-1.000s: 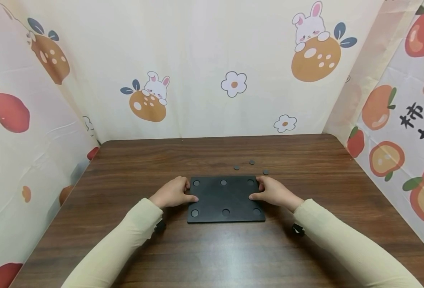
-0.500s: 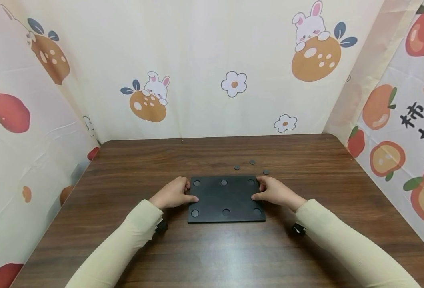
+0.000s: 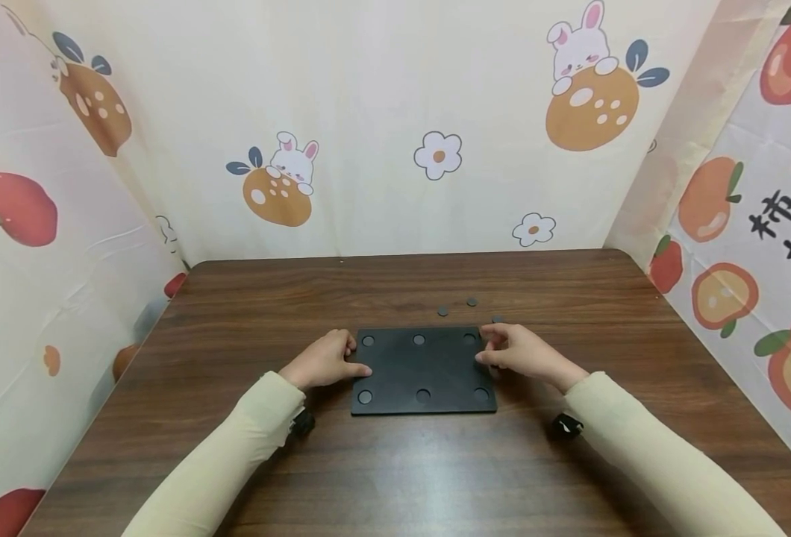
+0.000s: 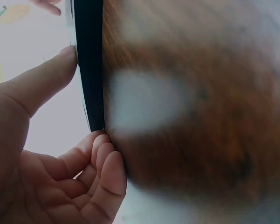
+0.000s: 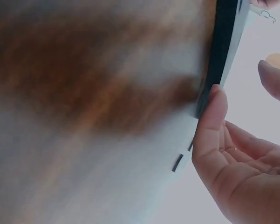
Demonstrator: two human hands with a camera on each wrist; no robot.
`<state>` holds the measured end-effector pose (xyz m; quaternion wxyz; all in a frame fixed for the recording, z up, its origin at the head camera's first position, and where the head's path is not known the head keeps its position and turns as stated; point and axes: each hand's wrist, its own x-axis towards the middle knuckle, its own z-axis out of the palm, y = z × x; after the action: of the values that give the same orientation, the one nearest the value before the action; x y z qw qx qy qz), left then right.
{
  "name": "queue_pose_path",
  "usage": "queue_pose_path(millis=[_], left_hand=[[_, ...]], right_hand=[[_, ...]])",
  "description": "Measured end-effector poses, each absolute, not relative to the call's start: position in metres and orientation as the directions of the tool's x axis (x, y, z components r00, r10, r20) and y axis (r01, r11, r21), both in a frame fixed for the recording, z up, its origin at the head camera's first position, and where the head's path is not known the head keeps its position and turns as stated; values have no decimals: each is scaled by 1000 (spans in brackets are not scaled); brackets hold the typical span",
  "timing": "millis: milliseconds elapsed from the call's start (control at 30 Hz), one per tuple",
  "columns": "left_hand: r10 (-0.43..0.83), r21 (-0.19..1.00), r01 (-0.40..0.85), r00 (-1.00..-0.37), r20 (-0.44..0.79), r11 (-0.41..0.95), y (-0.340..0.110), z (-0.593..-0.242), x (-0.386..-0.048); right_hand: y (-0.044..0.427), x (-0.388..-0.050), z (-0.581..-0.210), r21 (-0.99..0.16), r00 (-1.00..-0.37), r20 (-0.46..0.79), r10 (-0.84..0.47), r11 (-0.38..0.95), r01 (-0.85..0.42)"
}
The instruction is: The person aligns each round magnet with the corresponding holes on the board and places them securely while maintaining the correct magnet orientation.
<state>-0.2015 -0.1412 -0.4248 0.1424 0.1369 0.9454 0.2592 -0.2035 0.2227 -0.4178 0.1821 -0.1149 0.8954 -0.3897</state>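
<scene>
- One pinch is made by the left hand (image 3: 323,362) on the black board (image 3: 422,369).
- The right edge is touched by the right hand (image 3: 528,353), thumb parted.
- On the table (image 3: 422,470), the board is best steadied lightly, three discs (image 3: 442,311) beyond unbumped.

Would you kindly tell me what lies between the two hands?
In the head view, a black rectangular board lies on the wood-grain table between the left hand and the right hand.
</scene>
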Motion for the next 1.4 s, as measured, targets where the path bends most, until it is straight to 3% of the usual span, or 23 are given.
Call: queue_pose_path(millis=[533,833,1400], left_hand=[[300,583,122,-928,-220,803,-139,-424,-201],[299,592,112,-927,-228,798,-140,-426,-203],[302,605,112,-927,-222,789,-141,-424,-200]], right_hand=[[211,-219,-402,-634,-940,69,-334,713,-300],[194,-237,-396,-583,-928,96,-361,735,-346],[170,-269,-403,-495,-906,22,-423,783,-377]])
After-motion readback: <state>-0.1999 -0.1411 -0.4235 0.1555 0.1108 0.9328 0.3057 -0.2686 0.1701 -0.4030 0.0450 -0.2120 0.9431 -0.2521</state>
